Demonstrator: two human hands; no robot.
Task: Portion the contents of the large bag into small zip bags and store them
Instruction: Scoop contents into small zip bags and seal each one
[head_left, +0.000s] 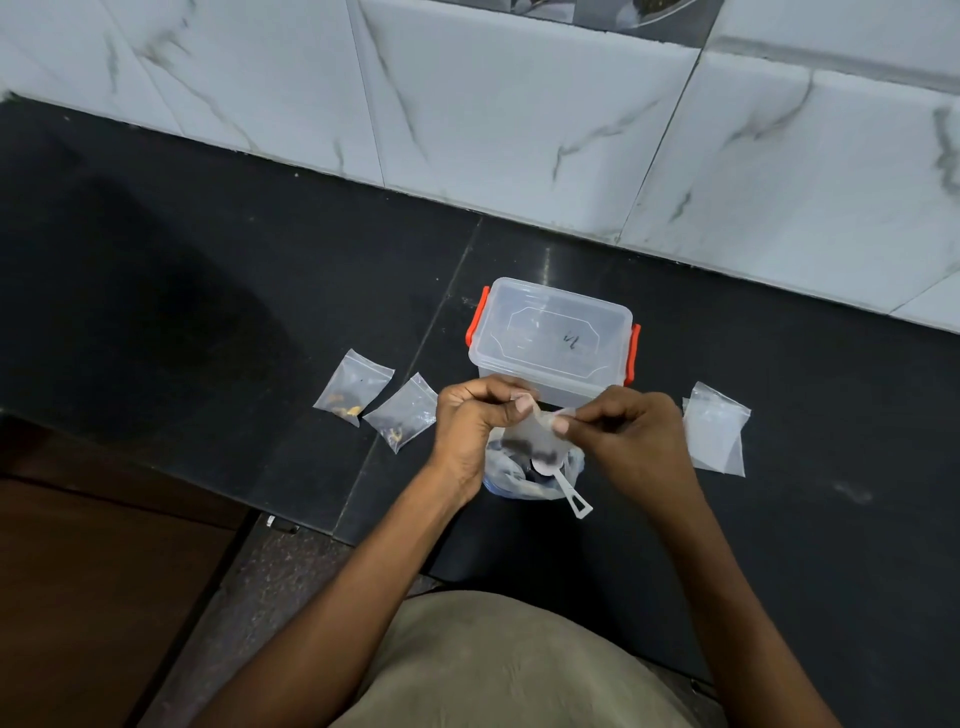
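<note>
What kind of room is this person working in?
Probably a home kitchen: a dark stone counter backed by marble-look wall tiles, with a clip-lid plastic storage box on it.

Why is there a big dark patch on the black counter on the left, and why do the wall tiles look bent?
In the head view, the dark patch is a soft shadow falling on the counter; a small shiny glare spot sits behind the clear box; the tile lines lean and curve because the wide-angle lens bends things near the edges; both hands look fairly sharp.
</note>
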